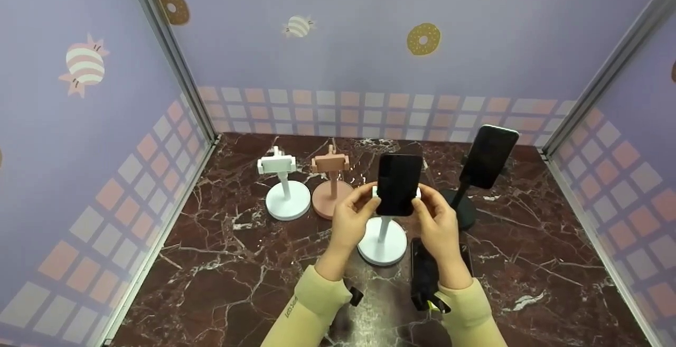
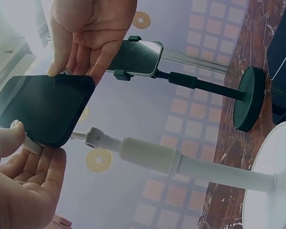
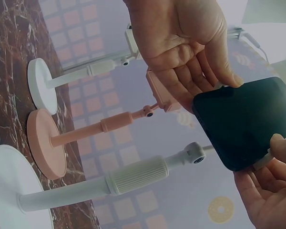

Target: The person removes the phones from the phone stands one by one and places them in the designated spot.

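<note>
A black smartphone (image 1: 400,184) stands upright in the clamp of a white phone stand (image 1: 382,241), its dark screen facing the person. My left hand (image 1: 351,219) grips the clamp's left end, with the thumb at the phone's edge and the fingers curled behind. At the opposite end my right hand (image 1: 439,225) holds the clamp in the same way. White clamp tips (image 2: 32,145) show between thumb and fingers in the left wrist view. The phone hides most of the clamp. Below it, the ribbed collar (image 3: 138,174) and pole lead down to the round base.
Left of the hands stand another white phone stand (image 1: 288,200) and a pink phone stand (image 1: 323,199), both with bare clamps. A black phone stand (image 1: 465,212) at right holds a second phone (image 1: 489,157). Under the right forearm lies a dark flat object (image 1: 424,270). Patterned walls enclose the marbled table (image 1: 222,283).
</note>
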Motion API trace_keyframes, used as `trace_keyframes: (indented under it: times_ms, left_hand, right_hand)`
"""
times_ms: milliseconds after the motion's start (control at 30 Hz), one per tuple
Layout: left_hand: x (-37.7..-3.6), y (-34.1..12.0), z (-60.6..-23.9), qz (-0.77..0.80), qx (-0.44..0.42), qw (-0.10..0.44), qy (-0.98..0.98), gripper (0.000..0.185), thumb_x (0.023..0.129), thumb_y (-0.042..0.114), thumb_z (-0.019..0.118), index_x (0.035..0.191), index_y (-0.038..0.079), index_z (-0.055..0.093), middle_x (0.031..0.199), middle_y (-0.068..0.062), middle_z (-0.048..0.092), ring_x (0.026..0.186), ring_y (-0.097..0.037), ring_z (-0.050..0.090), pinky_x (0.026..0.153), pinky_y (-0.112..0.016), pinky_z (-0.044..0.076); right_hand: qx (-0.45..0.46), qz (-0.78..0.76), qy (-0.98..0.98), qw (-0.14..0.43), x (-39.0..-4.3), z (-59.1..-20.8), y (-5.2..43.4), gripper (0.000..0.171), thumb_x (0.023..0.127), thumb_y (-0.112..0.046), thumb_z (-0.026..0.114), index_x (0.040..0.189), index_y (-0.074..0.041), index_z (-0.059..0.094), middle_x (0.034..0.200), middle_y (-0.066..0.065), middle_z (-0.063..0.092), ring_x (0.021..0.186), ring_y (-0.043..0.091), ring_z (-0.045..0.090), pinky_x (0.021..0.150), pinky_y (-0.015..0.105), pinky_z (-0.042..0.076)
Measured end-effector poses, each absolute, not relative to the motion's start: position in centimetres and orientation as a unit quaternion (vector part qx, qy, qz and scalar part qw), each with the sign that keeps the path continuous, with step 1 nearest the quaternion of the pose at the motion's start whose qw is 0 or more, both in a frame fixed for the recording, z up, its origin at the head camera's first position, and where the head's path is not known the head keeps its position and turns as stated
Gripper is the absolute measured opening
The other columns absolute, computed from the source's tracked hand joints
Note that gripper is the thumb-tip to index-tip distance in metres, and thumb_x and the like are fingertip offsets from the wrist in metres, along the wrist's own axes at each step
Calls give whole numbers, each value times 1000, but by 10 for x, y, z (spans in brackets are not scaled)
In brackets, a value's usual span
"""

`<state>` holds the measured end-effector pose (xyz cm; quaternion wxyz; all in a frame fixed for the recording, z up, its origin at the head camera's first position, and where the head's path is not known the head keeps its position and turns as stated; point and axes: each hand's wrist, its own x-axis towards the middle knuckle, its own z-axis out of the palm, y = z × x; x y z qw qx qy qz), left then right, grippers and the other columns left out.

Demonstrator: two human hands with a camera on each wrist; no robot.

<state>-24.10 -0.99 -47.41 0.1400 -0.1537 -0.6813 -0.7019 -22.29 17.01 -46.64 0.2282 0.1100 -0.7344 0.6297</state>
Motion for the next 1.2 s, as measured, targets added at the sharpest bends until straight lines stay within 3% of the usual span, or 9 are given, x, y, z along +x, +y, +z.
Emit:
trace_keyframes:
  times_ms: [367, 400, 600, 733, 1067, 1200]
  left_hand:
    - [-241, -10, -473, -705, -160, 138, -677, 34, 97, 4, 69, 126, -11, 66, 116, -28, 70, 98, -7, 67, 82, -17, 54]
    - [-241, -10, -473, -705, -158, 138, -677, 34, 97, 4, 69, 127, -11, 65, 116, -28, 70, 97, -6, 66, 82, -17, 54]
    - [-241, -9, -472, -710, -153, 135, -674, 34, 96, 4, 70, 126, -12, 66, 118, -28, 70, 97, -5, 65, 84, -17, 54]
    - [-241, -9, -472, -716, -155, 133, -667, 34, 95, 4, 70, 125, -12, 66, 118, -29, 70, 96, -4, 65, 83, -16, 54]
    - [-241, -9, -471, -713, -148, 133, -672, 33, 95, 3, 71, 124, -11, 67, 110, -28, 69, 84, -2, 58, 73, -15, 50]
    - [-241, -10, -471, -707, -145, 132, -679, 33, 95, 6, 71, 125, -9, 68, 109, -26, 69, 83, -3, 59, 73, -16, 50]
  right_hand:
    - [110, 617, -748, 219, -223, -456, 171, 34, 102, 0, 60, 133, 13, 56, 122, 28, 65, 99, 2, 63, 80, 13, 50]
    - [112, 603, -756, 228, -223, -454, 171, 35, 102, -1, 60, 134, 11, 55, 122, 27, 64, 101, 5, 62, 78, 13, 50]
    - [157, 466, -794, 356, -230, -440, 168, 49, 96, -4, 69, 140, 5, 50, 132, 23, 60, 115, 33, 56, 98, 32, 45]
    - [191, 404, -796, 408, -235, -424, 164, 58, 93, -9, 75, 143, 2, 48, 138, 23, 55, 121, 38, 49, 104, 42, 40]
    - [234, 317, -823, 410, -239, -394, 148, 66, 93, -22, 77, 147, -1, 45, 148, 27, 45, 130, 46, 38, 109, 58, 36]
    - [231, 274, -842, 402, -239, -387, 142, 65, 95, -28, 75, 148, -5, 45, 151, 23, 44, 131, 43, 37, 98, 61, 45]
